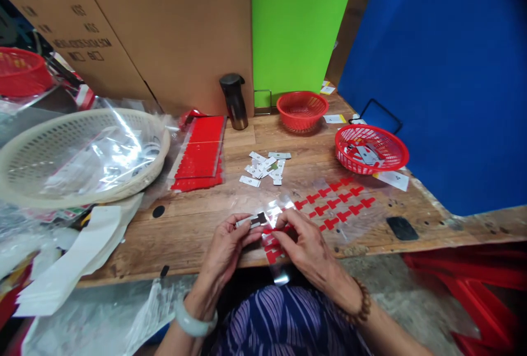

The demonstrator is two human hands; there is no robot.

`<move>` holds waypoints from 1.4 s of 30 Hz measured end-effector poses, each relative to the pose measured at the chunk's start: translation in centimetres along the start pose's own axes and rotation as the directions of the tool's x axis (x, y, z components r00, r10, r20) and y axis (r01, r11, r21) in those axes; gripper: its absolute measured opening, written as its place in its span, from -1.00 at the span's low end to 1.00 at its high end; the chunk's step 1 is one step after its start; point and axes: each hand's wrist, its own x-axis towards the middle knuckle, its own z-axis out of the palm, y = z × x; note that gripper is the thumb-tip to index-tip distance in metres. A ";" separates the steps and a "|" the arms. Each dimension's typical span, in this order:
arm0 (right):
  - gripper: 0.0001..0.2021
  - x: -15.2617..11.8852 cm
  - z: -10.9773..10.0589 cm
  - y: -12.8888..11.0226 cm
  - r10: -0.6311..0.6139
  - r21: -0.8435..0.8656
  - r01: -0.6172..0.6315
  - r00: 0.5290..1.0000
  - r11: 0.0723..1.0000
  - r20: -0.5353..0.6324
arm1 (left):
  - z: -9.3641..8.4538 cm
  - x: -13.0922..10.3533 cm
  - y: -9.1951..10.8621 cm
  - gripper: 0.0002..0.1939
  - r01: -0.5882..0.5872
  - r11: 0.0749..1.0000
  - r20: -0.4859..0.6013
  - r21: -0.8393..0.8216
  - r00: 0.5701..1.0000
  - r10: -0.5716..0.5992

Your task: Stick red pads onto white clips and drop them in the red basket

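My left hand is closed, thumb and fingers pinching a small flat white-grey piece with a dark end. To its right, my right hand has its thumb and forefinger brought together at a clear sheet of red T-shaped stickers. The near end of this sheet overhangs the table edge, and some film stands up shiny beside the fingertips. Whether a loose sticker is between those fingertips is hard to see. Beyond both hands lies a loose pile of similar small white pieces.
Stacked red sheets lie left of the pile. A dark tumbler stands behind. Two red baskets are at the back right, one holding pieces. A large cream basket with plastic bags fills the left. Blue and green panels border the table.
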 end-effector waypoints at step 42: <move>-0.84 -2.2 -1.9 0.5 0.003 -0.109 0.007 0.996 0.994 0.093 | 2.4 -2.5 -2.0 -0.68 0.172 0.982 0.181 0.083 0.966 -0.185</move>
